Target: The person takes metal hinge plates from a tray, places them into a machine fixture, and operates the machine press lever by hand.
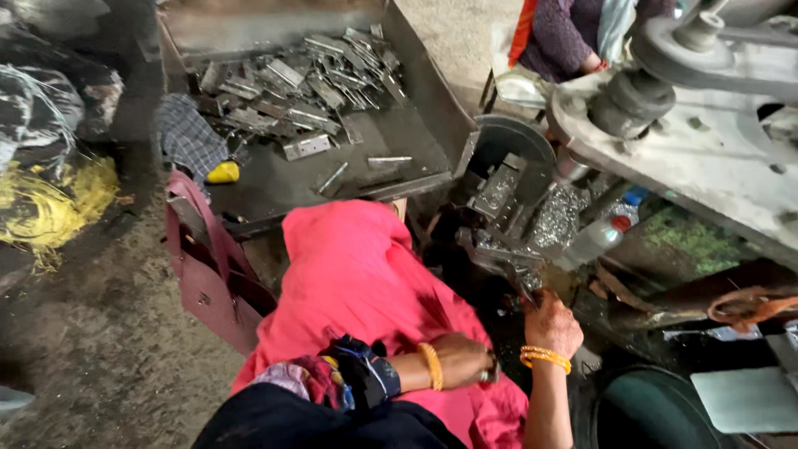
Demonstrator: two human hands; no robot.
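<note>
My right hand, an orange bangle at the wrist, reaches up to the base of a grey press machine. Its fingers pinch a thin metal piece under the machine's die. My left hand, also with an orange bangle, rests with curled fingers on the pink cloth over my lap. Something small glints at its fingertips, and I cannot tell whether it holds anything. A dark metal tray with several flat metal strips stands beyond my knees.
The machine's large grey arm and flywheel fill the right side. A plastic bottle leans by the press. Another person in purple sits at the top. A maroon bag, checked cloth and yellow fibre lie at left.
</note>
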